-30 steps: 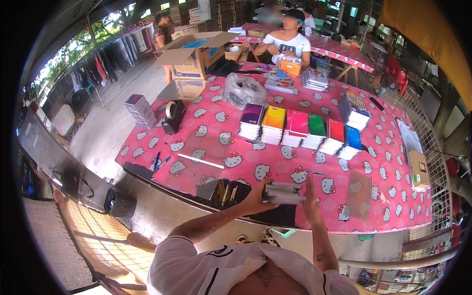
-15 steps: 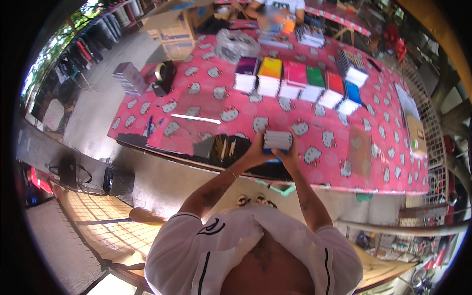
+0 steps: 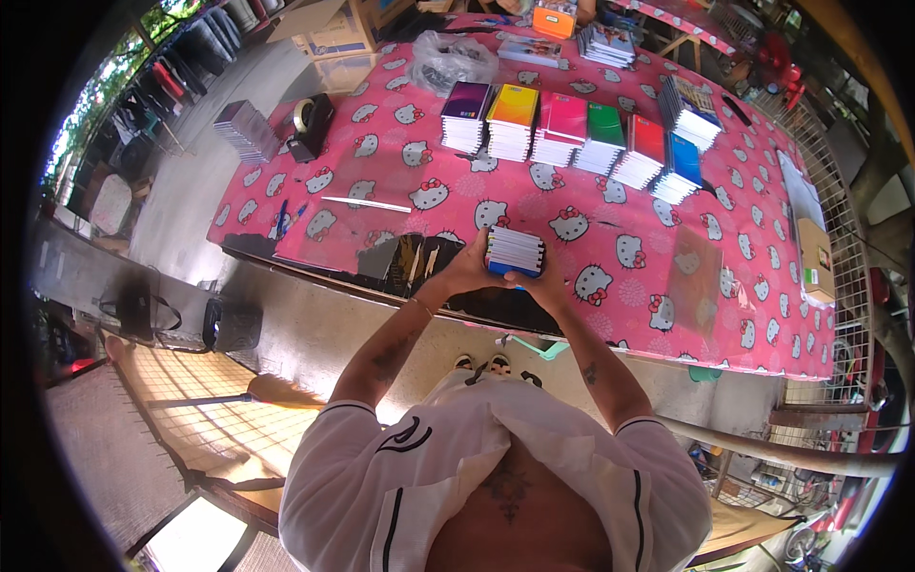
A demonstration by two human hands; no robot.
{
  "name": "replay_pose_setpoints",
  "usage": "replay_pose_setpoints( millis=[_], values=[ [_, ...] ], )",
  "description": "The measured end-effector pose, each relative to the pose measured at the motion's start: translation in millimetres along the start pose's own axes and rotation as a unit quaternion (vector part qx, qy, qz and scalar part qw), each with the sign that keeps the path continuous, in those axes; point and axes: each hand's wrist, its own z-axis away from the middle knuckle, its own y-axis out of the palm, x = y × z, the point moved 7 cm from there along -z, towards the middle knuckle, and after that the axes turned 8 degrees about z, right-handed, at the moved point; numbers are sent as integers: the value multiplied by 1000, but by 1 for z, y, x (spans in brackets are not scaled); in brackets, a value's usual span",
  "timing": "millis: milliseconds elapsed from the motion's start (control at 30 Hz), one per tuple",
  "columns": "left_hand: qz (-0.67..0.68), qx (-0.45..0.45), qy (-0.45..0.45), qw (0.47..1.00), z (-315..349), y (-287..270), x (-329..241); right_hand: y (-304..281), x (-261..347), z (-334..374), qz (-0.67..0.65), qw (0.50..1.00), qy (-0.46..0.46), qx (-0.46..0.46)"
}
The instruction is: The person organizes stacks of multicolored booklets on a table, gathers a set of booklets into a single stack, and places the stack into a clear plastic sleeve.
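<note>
Between both hands, at the near edge of the table, I hold a small stack of notebooks (image 3: 516, 250). White page edges face up and a blue cover shows on the side toward me. My left hand (image 3: 467, 269) grips the stack's left side, and my right hand (image 3: 545, 286) closes round its right side and near face. Beyond them stands a row of notebook piles: purple (image 3: 467, 103), yellow (image 3: 513, 107), pink (image 3: 564, 116), green (image 3: 602, 126), red (image 3: 644, 141) and blue (image 3: 681, 160).
The pink patterned table cover (image 3: 562, 229) is torn at its near edge. A black tape dispenser (image 3: 310, 129), a stack of thin cases (image 3: 246, 132), pens (image 3: 282, 219) and a white strip (image 3: 366, 203) lie left. Farther off are a plastic bag (image 3: 451, 63), cardboard box (image 3: 334, 33) and more books (image 3: 688, 112).
My view has shifted, so the table's far side sits higher and the person there is mostly out of frame. Both hands keep the notebook stack, now tipped slightly differently.
</note>
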Motion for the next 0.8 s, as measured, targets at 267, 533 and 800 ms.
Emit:
replay_pose_setpoints(
  millis=[267, 533, 800],
  values=[
    [-353, 2, 29, 935, 14, -13, -90, -4, 6, 3, 45, 999, -14, -2],
    [-452, 4, 197, 870, 11, 46, -119, 2, -23, 6, -48, 998, 30, -4],
    [-406, 18, 142, 902, -9, 2, -116, -6, -14, 0, 15, 998, -35, -59]
  ],
)
